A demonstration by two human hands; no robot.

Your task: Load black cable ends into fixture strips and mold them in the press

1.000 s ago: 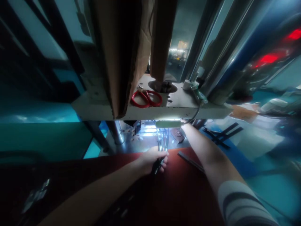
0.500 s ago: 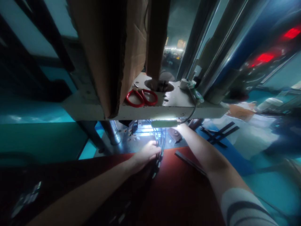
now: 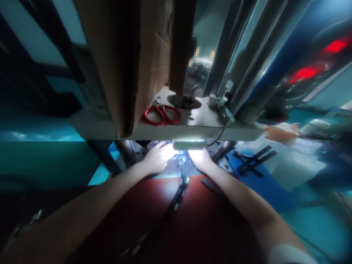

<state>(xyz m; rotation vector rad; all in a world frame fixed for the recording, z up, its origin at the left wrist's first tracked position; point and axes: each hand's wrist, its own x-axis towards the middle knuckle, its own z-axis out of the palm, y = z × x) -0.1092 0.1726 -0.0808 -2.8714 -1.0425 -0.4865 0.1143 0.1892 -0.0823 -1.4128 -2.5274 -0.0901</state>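
Both arms reach under the machine's pale crosspiece [image 3: 176, 132], into bright light from a small lamp [image 3: 189, 146]. My left hand [image 3: 159, 157] is left of a bundle of dark cables [image 3: 183, 179]; its fingertips are lost in glare and behind the crosspiece. On the other side of the bundle is my right hand [image 3: 200, 158], overexposed, with its fingers hidden behind the lamp. From between the hands the cables run toward me over a reddish-brown surface [image 3: 209, 223]. Whether either hand grips anything cannot be made out.
Red-handled scissors [image 3: 162, 114] lie on top of the crosspiece, beside a tall cardboard piece [image 3: 152, 62]. Dark strips [image 3: 257, 161] rest on a blue board [image 3: 264, 187] at the right. A dark flat bar [image 3: 211, 185] lies near my right forearm. Metal columns rise behind.
My left hand has left the cables and moved forward under the crosspiece. My right hand has shifted left, toward the cable bundle. The view has moved slightly.
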